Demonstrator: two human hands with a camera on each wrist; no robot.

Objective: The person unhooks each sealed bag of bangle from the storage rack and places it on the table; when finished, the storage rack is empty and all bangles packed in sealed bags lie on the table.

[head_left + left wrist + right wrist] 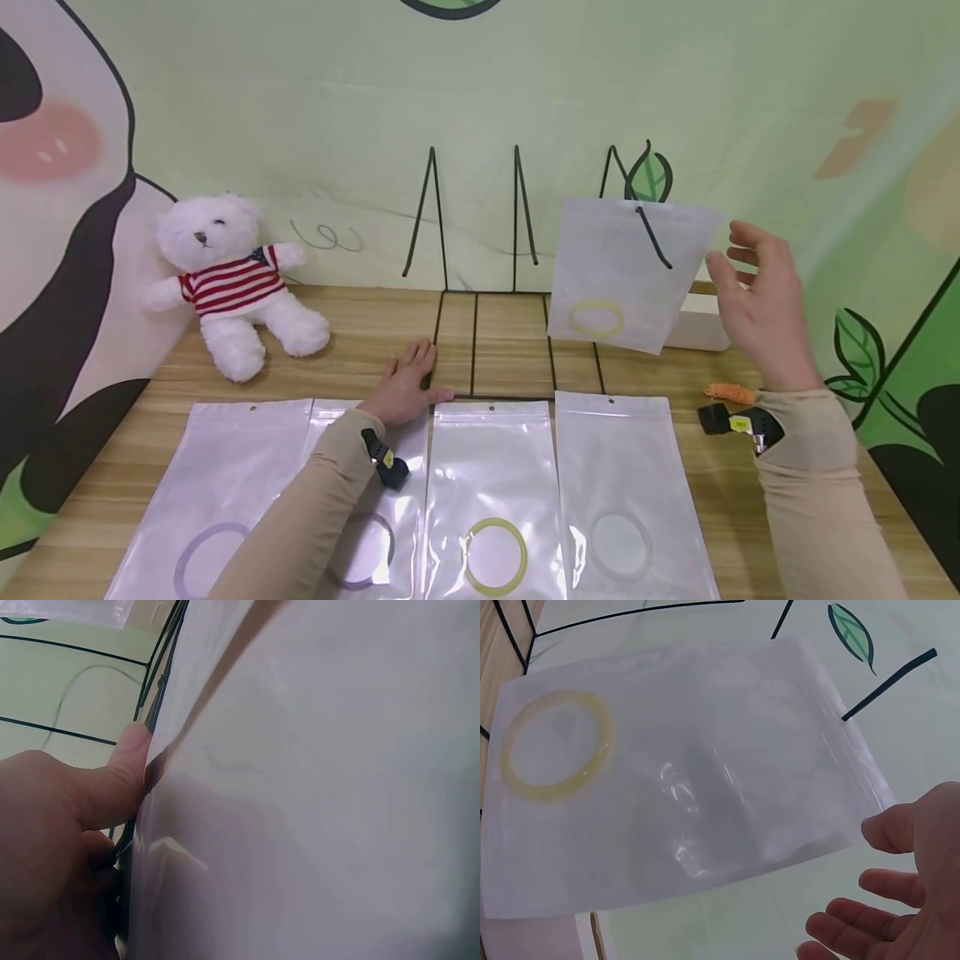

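Observation:
A white zip bag (626, 283) with a yellow ring (555, 746) inside hangs by its top hole on the right prong (889, 684) of a black wire display rack (516, 200). Beside the bag's upper right corner is my right hand (768, 304), its fingers loosely bent and apart, holding nothing; a thumb tip lies close to the bag's edge in the right wrist view. My left hand (405, 385) rests on the rack's base at its front left corner, fingers stretched forward. Below it lies a zip bag (390, 500), partly covered by my left forearm.
More zip bags with rings lie in a row: one at left (217, 467), one with a yellow ring (491, 467), one at right (622, 467). A white teddy bear (232, 287) sits at the back left. A white box (697, 323) and an orange object (729, 393) are at right.

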